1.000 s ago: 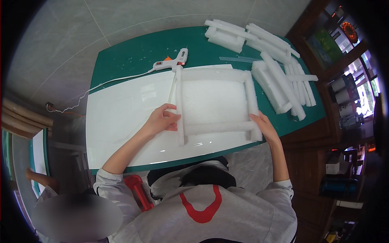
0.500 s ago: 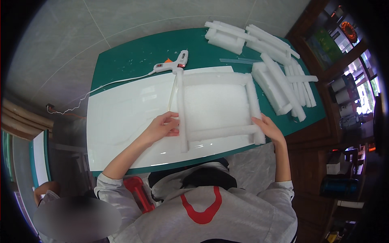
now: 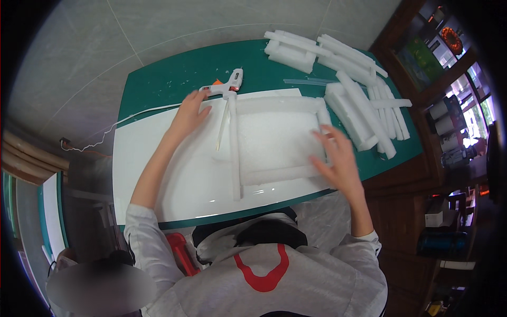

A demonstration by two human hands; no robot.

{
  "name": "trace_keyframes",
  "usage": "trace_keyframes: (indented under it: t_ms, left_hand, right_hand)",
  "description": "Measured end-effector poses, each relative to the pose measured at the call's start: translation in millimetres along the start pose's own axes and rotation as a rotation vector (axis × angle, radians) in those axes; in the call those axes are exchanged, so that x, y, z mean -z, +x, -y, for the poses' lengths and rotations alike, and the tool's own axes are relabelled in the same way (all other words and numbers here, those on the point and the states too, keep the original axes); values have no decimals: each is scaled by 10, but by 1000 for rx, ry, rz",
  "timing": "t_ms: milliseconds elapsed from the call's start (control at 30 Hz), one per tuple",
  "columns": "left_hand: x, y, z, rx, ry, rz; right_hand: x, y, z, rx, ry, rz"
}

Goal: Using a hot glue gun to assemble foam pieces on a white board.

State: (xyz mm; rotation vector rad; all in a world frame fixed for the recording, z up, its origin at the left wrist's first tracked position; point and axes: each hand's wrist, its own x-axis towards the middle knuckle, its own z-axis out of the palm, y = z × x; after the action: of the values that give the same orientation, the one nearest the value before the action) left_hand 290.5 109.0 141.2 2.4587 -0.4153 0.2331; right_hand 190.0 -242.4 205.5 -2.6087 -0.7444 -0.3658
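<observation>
A white foam panel edged with foam strips, such as the long left strip, lies on a glossy white board. My left hand is raised by the handle end of a white glue gun, fingers and thumb apart; whether a fingertip touches it I cannot tell. My right hand, somewhat blurred, hovers over the frame's right side with fingers spread and nothing in them. It partly hides the right strip. A thin cream stick lies left of the frame.
Several foam blocks and strips are piled at the back right of the green tabletop. Clear glue sticks lie behind the frame. The gun's white cord runs left toward the wall. Another person sits at the lower left.
My left hand has left the foam's left strip and moved up to the glue gun. My right hand has let go of the right strip and shifted inward, fingers spreading.
</observation>
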Motion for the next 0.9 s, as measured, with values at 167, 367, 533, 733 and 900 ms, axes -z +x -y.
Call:
trace_keyframes:
  t_ms: [167,367,533,733,900]
  left_hand:
    - [-275,541,435,-67,294,104]
    - [-394,913,499,83,289,286]
    - [-314,857,557,10,350,183]
    - [167,752,708,-165,265,-75]
    - [795,455,488,-85,153,-247]
  right_hand:
    - [-207,9,179,230,116,354]
    - [-327,248,-249,18,396,546]
    - [-417,291,-350,-72,84,482]
    - [-472,343,-230,-89,89,556]
    - [-475,338,-196,-110,66,508]
